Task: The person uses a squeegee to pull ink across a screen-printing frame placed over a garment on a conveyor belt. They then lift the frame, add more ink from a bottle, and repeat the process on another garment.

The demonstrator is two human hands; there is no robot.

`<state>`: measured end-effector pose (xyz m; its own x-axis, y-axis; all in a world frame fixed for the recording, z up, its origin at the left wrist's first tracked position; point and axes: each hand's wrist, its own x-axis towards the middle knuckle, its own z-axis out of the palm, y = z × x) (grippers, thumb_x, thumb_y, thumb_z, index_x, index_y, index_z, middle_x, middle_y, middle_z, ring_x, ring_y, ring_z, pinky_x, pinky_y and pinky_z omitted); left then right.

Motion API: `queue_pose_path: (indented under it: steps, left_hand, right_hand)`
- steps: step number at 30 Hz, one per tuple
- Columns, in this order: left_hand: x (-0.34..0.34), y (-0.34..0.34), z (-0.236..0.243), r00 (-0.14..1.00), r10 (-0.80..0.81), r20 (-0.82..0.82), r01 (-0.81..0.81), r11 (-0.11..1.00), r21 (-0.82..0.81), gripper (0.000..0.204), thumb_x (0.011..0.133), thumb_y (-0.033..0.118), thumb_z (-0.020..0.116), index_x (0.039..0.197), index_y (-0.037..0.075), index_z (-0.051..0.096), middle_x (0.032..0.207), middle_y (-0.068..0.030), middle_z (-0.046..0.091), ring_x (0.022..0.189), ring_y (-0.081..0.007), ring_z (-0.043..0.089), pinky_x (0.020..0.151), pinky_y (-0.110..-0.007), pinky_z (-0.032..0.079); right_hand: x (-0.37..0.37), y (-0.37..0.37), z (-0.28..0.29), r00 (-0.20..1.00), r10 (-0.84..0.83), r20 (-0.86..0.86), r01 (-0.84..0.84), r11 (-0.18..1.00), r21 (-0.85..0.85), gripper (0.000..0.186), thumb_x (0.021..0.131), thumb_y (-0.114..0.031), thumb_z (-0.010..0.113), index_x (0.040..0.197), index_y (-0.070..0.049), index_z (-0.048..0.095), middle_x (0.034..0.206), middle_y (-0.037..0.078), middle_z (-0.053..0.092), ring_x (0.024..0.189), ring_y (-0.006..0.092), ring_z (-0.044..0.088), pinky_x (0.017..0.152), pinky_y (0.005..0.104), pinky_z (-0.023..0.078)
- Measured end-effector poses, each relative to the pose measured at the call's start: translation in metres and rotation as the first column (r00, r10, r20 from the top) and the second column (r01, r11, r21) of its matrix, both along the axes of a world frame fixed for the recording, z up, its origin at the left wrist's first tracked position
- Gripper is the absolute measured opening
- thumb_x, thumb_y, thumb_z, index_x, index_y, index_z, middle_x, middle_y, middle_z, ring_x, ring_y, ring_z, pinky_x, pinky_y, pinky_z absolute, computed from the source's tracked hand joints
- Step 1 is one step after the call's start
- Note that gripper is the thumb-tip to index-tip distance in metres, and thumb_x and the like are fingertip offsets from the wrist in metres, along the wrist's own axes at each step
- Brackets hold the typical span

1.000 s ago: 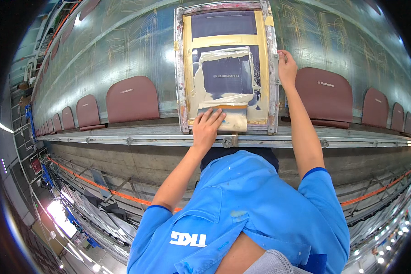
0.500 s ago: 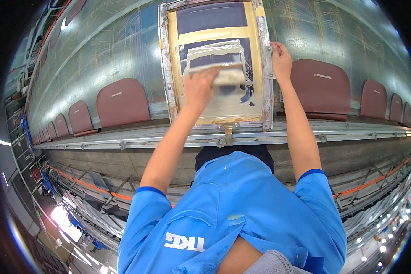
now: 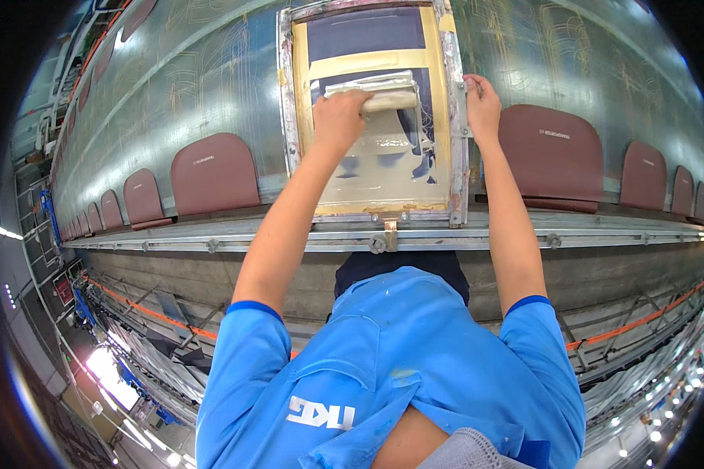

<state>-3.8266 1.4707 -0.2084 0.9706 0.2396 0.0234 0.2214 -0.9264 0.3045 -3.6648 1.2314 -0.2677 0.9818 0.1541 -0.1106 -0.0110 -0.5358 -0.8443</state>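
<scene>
My left hand (image 3: pixel 341 119) is closed round a squeegee (image 3: pixel 391 101) that lies across the upper part of a printing screen's mesh. Pale grey ink (image 3: pixel 368 191) coats much of the mesh below it, with dark patches showing through. Yellowish tape borders the mesh inside the worn metal screen frame (image 3: pixel 285 102). At the frame's right side, my right hand (image 3: pixel 482 102) grips the outer edge with fingers curled on it. A metal clamp (image 3: pixel 390 234) sits at the middle of the frame's near end.
Reddish-brown rounded panels (image 3: pixel 215 173) lie in a row on the long glossy table (image 3: pixel 195 94), left and right of the frame. One panel (image 3: pixel 551 152) is close beside my right forearm. A metal rail (image 3: pixel 289 242) with bolts runs along the table's near edge.
My left hand has pushed the squeegee farther up the screen, away from me. More of the ink-coated mesh shows below it. My right hand stays on the frame edge.
</scene>
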Motion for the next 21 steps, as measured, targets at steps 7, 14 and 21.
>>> queue_pose_path:
  steps: [7, 14, 21]
  left_hand:
    - [-0.109, -0.065, -0.013, 0.990, -0.110, 0.093, 0.104, 0.992, 0.070, 0.055, 0.071, -0.002, 0.063, 0.122, 0.018, 0.068, 0.128, 0.0024, 0.067, 0.117, -0.0176, 0.061, 0.087, -0.038, 0.043]
    - [-0.162, -0.052, -0.004, 0.986, -0.039, 0.163, 0.052, 0.996, -0.075, 0.060, 0.069, 0.003, 0.069, 0.127, 0.017, 0.066, 0.135, 0.0020, 0.063, 0.126, -0.0213, 0.057, 0.091, -0.039, 0.043]
    - [-0.276, 0.115, -0.008, 0.991, 0.108, 0.080, -0.100, 0.991, -0.092, 0.059, 0.068, 0.002, 0.069, 0.126, 0.016, 0.067, 0.135, 0.0009, 0.063, 0.124, -0.0217, 0.056, 0.092, -0.040, 0.044]
  right_hand:
    - [0.017, -0.006, -0.013, 0.997, 0.034, -0.071, -0.026, 0.992, 0.121, 0.026, 0.099, -0.030, 0.058, 0.109, -0.010, 0.072, 0.085, 0.013, 0.070, 0.078, 0.0253, 0.065, 0.076, 0.0371, 0.049]
    - [0.008, 0.020, 0.034, 0.956, 0.036, 0.290, -0.034, 0.999, -0.010, 0.026, 0.100, -0.029, 0.058, 0.106, -0.009, 0.072, 0.091, 0.014, 0.072, 0.085, 0.0260, 0.067, 0.080, 0.0362, 0.050]
    - [-0.125, 0.221, 0.019, 0.967, 0.065, 0.248, -0.098, 0.988, 0.123, 0.023, 0.101, -0.027, 0.057, 0.107, -0.009, 0.071, 0.090, 0.015, 0.071, 0.084, 0.0254, 0.068, 0.077, 0.0363, 0.050]
